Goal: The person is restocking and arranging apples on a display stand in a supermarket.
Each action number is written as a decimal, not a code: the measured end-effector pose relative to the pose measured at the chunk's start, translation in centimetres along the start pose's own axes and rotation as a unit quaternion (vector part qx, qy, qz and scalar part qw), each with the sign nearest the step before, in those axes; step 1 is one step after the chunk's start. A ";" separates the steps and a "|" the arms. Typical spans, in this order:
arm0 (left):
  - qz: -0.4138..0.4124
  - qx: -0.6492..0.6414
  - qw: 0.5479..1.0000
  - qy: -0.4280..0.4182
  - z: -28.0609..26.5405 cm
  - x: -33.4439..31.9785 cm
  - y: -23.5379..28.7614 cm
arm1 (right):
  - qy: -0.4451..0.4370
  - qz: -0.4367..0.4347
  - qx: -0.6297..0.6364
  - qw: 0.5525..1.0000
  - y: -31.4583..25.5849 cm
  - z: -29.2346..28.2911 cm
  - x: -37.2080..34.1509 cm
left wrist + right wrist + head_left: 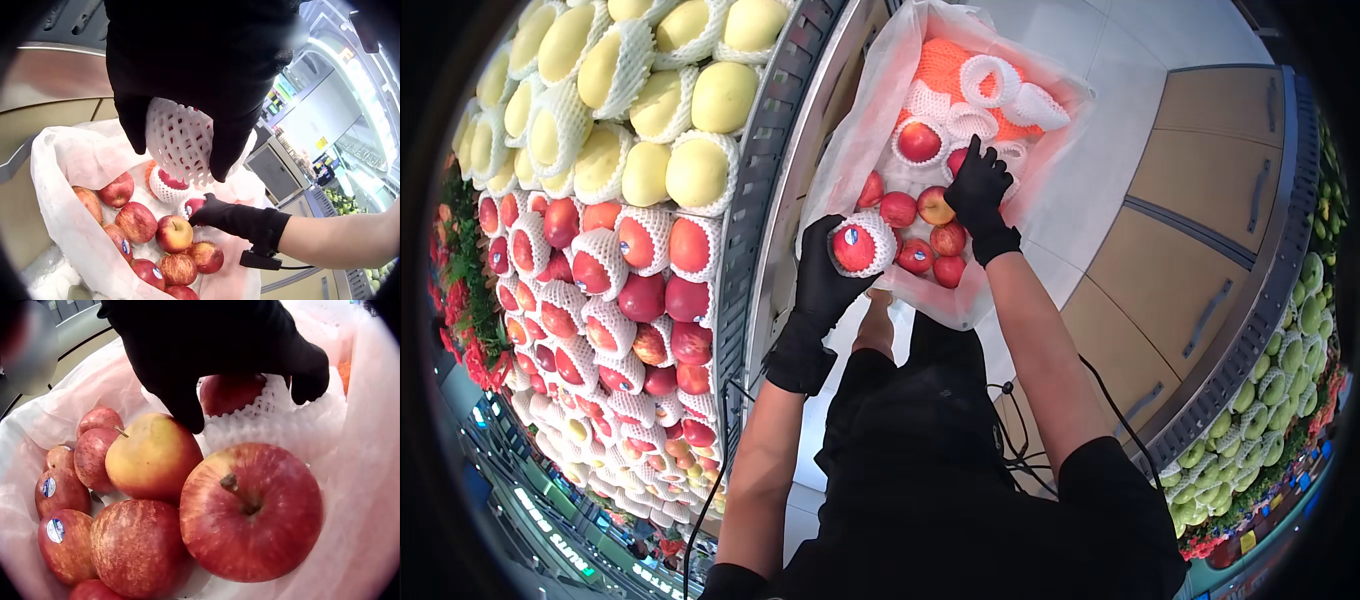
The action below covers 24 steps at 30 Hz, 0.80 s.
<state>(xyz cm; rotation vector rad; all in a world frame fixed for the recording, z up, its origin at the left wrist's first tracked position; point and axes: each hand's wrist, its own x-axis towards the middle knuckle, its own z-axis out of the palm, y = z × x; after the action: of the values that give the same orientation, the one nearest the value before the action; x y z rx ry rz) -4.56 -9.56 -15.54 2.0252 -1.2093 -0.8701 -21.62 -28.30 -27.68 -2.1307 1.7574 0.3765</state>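
Observation:
My left hand (822,280), in a black glove, holds a red apple (859,250) wrapped in a white foam net (178,140). It is raised over the near left side of a box with a pale plastic liner (845,145). My gloved right hand (980,190) reaches into the box, thumb and fingers curled around another red apple (228,394) in a foam net (269,422). Part of that apple is hidden under the hand. Several bare apples (250,509) lie just below it, some with blue stickers. A netted apple (919,142) sits farther back.
Loose white foam nets (990,80) and orange netting (940,66) fill the far end of the box. To the left rises a display of netted apples (640,240) and yellow fruit (696,172). Brown cabinets (1200,170) stand at right, and cables (1015,455) hang beside my body.

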 end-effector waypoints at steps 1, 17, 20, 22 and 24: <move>-0.002 -0.008 1.000 0.006 0.1 -0.5 -0.2 | 0.006 0.020 0.022 1.000 -0.3 0.5 0.1; -0.022 -0.138 0.983 0.123 -5.1 -3.9 4.2 | 0.069 0.064 0.212 0.973 -0.5 -2.2 -2.1; 0.030 -0.121 0.980 0.155 -7.8 -4.9 6.1 | 0.146 0.036 0.293 0.944 -0.3 -3.5 -3.0; 0.044 -0.130 0.979 0.153 -9.9 -5.8 6.8 | 0.180 0.019 0.354 0.918 -0.5 -5.6 -4.4; 0.062 -0.148 0.970 0.182 -12.3 -7.1 7.6 | 0.246 -0.008 0.363 0.899 -1.7 -8.6 -6.3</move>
<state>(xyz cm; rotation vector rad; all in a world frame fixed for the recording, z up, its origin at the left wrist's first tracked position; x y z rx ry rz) -1.26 -3.97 -0.83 1.7521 -0.9276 -0.5488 -21.37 -26.15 -17.11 -1.7426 1.7264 -0.7836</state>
